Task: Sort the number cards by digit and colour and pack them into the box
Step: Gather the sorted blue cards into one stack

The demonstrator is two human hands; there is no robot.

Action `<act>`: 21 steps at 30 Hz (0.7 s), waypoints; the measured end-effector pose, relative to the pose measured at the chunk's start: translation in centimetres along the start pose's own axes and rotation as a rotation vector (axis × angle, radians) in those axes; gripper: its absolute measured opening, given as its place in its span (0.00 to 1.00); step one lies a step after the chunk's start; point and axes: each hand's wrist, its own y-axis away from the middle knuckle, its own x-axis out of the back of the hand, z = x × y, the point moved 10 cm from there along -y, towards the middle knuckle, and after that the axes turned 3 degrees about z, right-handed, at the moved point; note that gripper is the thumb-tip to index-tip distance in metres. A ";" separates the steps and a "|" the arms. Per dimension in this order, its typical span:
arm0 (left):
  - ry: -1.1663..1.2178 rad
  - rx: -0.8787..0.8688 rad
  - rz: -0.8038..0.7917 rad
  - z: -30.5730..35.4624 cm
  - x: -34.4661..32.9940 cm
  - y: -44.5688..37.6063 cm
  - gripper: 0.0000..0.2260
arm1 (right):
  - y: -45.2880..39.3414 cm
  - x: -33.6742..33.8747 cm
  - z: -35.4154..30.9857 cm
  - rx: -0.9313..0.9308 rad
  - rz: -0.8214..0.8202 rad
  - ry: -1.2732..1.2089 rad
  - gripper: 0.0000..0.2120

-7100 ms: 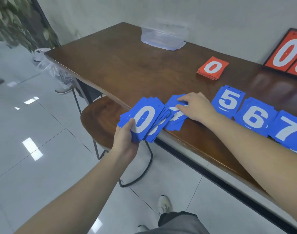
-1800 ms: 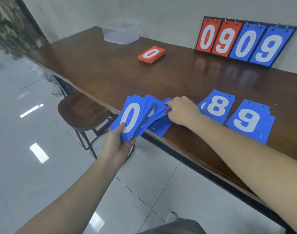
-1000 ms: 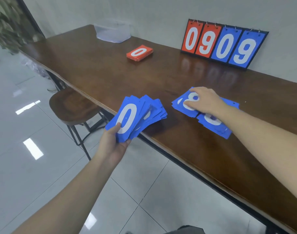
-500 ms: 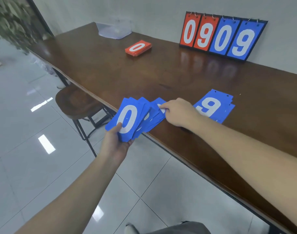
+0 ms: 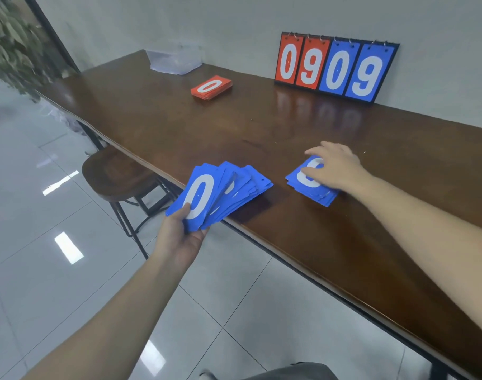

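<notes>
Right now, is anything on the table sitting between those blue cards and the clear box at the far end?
Only the red card stack lies roughly on the line from the blue pile under the right hand to the clear box, on the table. It is low and easy to pass over.

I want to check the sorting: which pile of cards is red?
The red stack showing 0, lying alone near the clear box; both other piles are blue.

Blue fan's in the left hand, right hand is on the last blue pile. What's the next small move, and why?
Probably slide the blue pile left and add it to the fan of blue cards. The right hand already rests flat on it, the left hand grips the fan at the table edge, and no other loose blue cards show.
</notes>
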 end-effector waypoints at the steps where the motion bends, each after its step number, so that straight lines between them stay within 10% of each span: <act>1: 0.015 0.007 -0.007 -0.2 -0.2 0.1 0.11 | -0.1 0.0 1.8 -0.063 -0.036 0.020 0.27; 11: -0.021 0.017 -0.039 -2.1 -0.8 0.8 0.10 | 4.7 -3.1 -3.9 0.080 -0.147 0.214 0.17; 21: -0.118 -0.088 -0.001 0.6 0.0 0.1 0.11 | 7.0 -5.6 -10.8 0.164 -0.119 -0.092 0.23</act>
